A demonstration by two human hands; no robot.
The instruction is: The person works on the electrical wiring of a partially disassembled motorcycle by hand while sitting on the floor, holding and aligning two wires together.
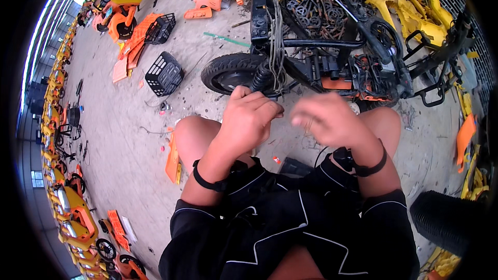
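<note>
The left hand [249, 119] is curled, fingers bunched; the right hand [332, 119] is blurred, seemingly loosely bent. I cannot tell whether either grips anything. Just beyond is the scooter [332, 65], apparently stripped of panels, wheel [215, 75] and spring [262, 77] still fitted. Open floor [124, 161] spreads left; metal scraps [311, 13] crowd its far side.

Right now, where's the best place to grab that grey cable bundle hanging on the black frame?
Probably grip the grey cable bundle at mid-length, coming from your own side: there the strands run close together, and nothing covers them on the side away from the black frame.
</note>
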